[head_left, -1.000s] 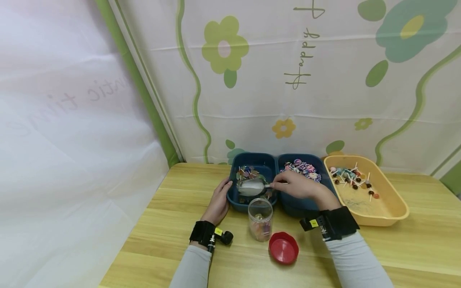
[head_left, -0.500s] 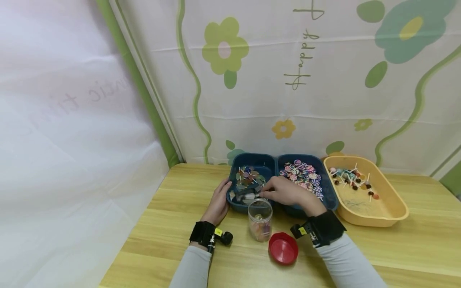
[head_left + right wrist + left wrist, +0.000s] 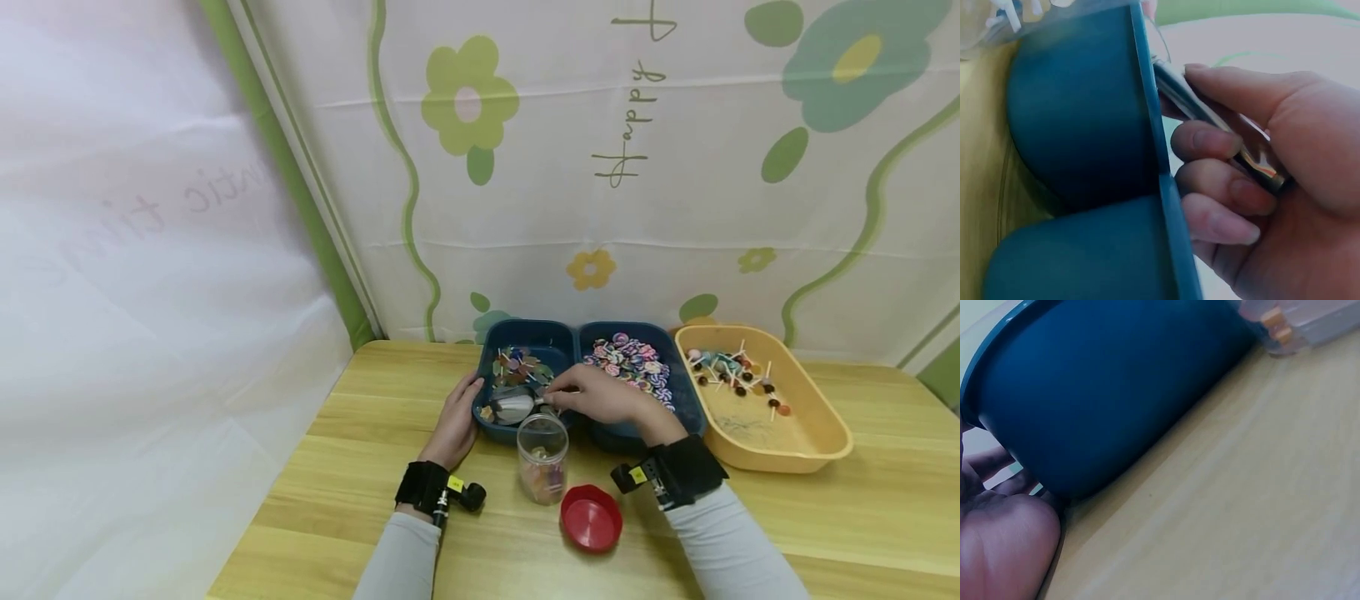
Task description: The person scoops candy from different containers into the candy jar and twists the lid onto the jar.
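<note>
My right hand (image 3: 600,394) grips the metal handle of a scoop (image 3: 514,406), whose bowl is inside the left dark blue bin (image 3: 495,432), at its near side. In the right wrist view the handle (image 3: 1191,103) runs between thumb and curled fingers, beside the bin rim. Against the bin's left wall rests my left hand (image 3: 452,425), its fingers stretched along the outside. Small lollipops and greenish-brown pieces (image 3: 517,367) lie in that bin. In front stands a clear jar (image 3: 543,458), uncovered, with small candy-like pieces at the bottom.
A red lid (image 3: 591,518) lies on the wooden table right of the jar. A second blue bin (image 3: 686,400) with swirl-patterned pieces adjoins the first. Farther right is a yellow bin (image 3: 817,425) with several small lollipops. A printed curtain (image 3: 540,208) hangs behind.
My right hand has moved left and nearer, taking the scoop from the bin's middle to its near side. In the last half second the scoop's bowl has turned more into view.
</note>
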`<state>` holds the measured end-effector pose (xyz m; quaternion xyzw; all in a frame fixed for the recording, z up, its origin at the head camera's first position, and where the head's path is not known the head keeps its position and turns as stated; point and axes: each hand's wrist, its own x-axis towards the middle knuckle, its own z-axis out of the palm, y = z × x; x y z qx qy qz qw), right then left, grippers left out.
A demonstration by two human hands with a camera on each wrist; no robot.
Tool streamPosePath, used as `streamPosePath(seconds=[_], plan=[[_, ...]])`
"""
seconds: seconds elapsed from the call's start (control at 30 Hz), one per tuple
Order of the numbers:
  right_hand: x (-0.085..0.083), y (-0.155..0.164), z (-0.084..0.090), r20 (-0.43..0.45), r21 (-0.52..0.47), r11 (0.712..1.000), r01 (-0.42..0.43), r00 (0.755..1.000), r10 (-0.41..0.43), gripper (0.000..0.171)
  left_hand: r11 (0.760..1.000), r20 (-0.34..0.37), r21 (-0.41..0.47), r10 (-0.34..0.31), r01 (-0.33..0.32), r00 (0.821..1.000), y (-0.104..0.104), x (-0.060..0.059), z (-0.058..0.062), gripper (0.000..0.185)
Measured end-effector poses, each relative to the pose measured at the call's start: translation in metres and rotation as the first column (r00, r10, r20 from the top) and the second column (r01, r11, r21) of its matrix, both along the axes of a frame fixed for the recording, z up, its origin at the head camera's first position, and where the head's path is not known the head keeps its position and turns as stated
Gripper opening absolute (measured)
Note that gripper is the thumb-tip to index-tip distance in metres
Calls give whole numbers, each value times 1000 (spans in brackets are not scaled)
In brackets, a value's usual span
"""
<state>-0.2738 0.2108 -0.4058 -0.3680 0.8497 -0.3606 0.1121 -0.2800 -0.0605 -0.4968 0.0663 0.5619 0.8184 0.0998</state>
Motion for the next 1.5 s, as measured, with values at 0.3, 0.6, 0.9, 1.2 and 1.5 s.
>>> streamPosePath(seconds=[0.3, 0.6, 0.9, 1.2, 1.5], plan=[[-5, 13, -1, 48, -122, 992, 44, 998, -38, 25, 999, 3, -30, 30, -30, 1000, 3, 0, 2, 52], [-6, 15, -1, 23, -121, 989, 80, 997, -78, 26, 999, 22, -23, 41, -40, 999, 2, -1, 1, 53], [-4, 36, 11, 68, -201, 968, 150, 988, -139, 27, 999, -16, 19, 29, -28, 999, 3, 1, 0, 50], [6, 58, 35, 105, -304, 941, 148, 987, -121, 29, 1000, -9, 5, 24, -24, 1000, 1, 0, -1, 51], [22, 78, 56, 49, -299, 948, 105, 994, -94, 25, 1000, -10, 17, 25, -24, 1000, 3, 0, 0, 51]])
